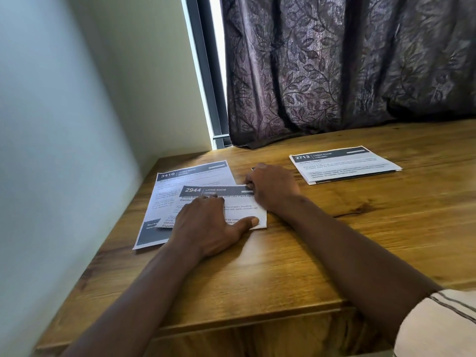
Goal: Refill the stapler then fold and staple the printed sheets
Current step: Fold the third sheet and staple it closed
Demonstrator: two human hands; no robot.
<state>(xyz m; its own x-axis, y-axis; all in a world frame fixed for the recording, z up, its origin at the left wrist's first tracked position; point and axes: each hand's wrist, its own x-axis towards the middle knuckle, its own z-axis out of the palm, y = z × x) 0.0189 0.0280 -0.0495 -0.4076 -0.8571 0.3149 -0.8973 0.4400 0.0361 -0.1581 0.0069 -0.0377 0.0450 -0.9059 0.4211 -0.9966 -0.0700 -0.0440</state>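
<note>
A folded printed sheet headed 2944 (239, 199) lies on the wooden desk (283, 266), overlapping an unfolded sheet headed 3410 (185, 176). My left hand (206, 228) presses flat on the folded sheet, fingers spread, with the thumb at its lower right corner. My right hand (270, 188) is curled over the sheet's upper right corner, closed around a small stapler (253, 168). Only the stapler's metal tip shows past the fingers. A folded set headed 2713 (345, 164) lies apart at the right.
A pale wall runs along the desk's left edge. A dark leaf-patterned curtain (334, 73) hangs at the back and touches the desk top, with a window frame (208, 73) beside it. The desk's front edge is close to my body.
</note>
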